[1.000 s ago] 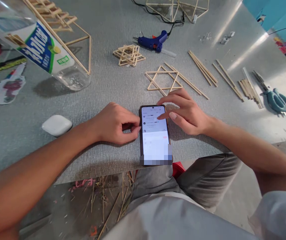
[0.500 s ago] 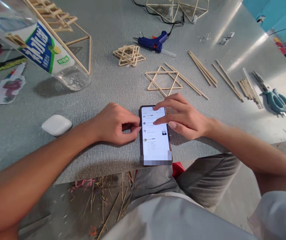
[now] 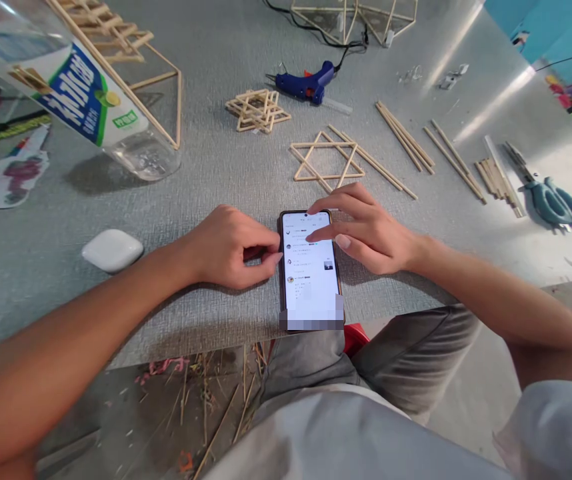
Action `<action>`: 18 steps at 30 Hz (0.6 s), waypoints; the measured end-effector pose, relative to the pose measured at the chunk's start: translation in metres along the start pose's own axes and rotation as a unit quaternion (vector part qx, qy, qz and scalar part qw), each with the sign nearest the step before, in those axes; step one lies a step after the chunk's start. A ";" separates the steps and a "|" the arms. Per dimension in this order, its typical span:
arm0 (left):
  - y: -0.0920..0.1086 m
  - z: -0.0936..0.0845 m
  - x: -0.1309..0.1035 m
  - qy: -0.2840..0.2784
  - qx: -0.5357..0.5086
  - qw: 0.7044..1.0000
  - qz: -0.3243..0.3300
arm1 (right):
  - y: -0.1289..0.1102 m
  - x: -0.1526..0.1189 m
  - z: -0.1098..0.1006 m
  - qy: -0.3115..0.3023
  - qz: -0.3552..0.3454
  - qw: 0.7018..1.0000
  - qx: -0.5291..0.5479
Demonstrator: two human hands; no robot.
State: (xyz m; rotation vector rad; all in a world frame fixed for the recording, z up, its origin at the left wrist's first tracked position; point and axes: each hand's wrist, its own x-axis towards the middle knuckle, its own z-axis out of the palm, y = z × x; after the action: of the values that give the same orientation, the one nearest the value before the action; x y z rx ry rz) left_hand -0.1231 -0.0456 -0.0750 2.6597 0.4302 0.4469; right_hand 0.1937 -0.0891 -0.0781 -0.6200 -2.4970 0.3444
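A smartphone (image 3: 311, 273) lies face up at the table's near edge, its screen lit with lines of text. My right hand (image 3: 366, 230) is over its upper right part, fingers spread and reaching across the screen; whether a fingertip touches the glass I cannot tell. At the phone's left side rests my left hand (image 3: 239, 247), fingers curled inward with the tips by the phone's edge. Nothing shows inside that curl. Just beyond the phone lies a flat six-pointed star of thin wooden sticks (image 3: 327, 162). A smaller layered stick star (image 3: 259, 110) sits farther back.
A blue glue gun (image 3: 306, 83) lies at the back with its cord. Loose sticks (image 3: 406, 137) and scissors (image 3: 551, 193) are on the right. A tilted-looking plastic bottle (image 3: 96, 107) and a white case (image 3: 113, 251) are on the left. Stick scraps litter the floor.
My right index finger has shifted slightly up the screen, and the right thumb has moved up a little with it. The left hand and the phone stay in place.
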 end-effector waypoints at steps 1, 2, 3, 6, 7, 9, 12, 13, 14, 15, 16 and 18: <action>0.000 0.000 0.000 0.000 0.000 1.000 0.000 | 0.000 0.000 0.000 -0.002 0.001 1.000 0.000; 0.000 0.000 0.000 0.000 0.000 1.000 0.001 | 0.000 0.000 0.001 -0.004 0.003 1.000 0.000; 0.000 0.000 0.001 0.001 0.001 1.000 0.002 | -0.001 0.000 0.001 -0.005 0.005 1.000 0.000; 0.000 -0.001 0.001 0.010 0.003 1.000 0.009 | 0.000 -0.001 0.002 -0.009 0.009 1.000 0.000; 0.000 -0.001 0.001 0.012 0.002 1.000 0.011 | 0.000 -0.001 0.002 -0.011 0.010 1.000 0.000; 0.000 -0.001 0.001 0.009 -0.001 1.000 0.011 | 0.000 -0.001 0.003 -0.017 0.013 1.000 0.000; 0.000 -0.002 0.001 0.006 0.002 1.000 0.011 | 0.001 -0.002 0.003 -0.020 0.014 1.000 0.008; 0.000 -0.002 0.001 0.007 0.002 1.000 0.010 | 0.001 -0.002 0.003 -0.019 0.014 1.000 0.009; 0.000 -0.002 0.001 0.005 0.002 1.000 0.008 | 0.001 -0.001 0.003 -0.016 0.014 1.000 0.008; 0.000 -0.002 0.001 0.003 0.000 1.000 0.006 | 0.001 -0.001 0.003 -0.013 0.016 1.000 0.005; 0.000 -0.002 0.001 -0.001 -0.003 1.000 0.002 | 0.001 -0.001 0.003 -0.009 0.019 1.000 0.002; 0.001 -0.002 0.001 -0.007 -0.005 1.000 -0.006 | 0.001 -0.001 0.002 -0.002 0.024 1.000 -0.001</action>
State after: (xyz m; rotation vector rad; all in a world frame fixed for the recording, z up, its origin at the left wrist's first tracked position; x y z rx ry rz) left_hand -0.1226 -0.0452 -0.0728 2.6476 0.4371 0.4258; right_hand 0.1937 -0.0890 -0.0805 -0.6806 -2.4899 0.3618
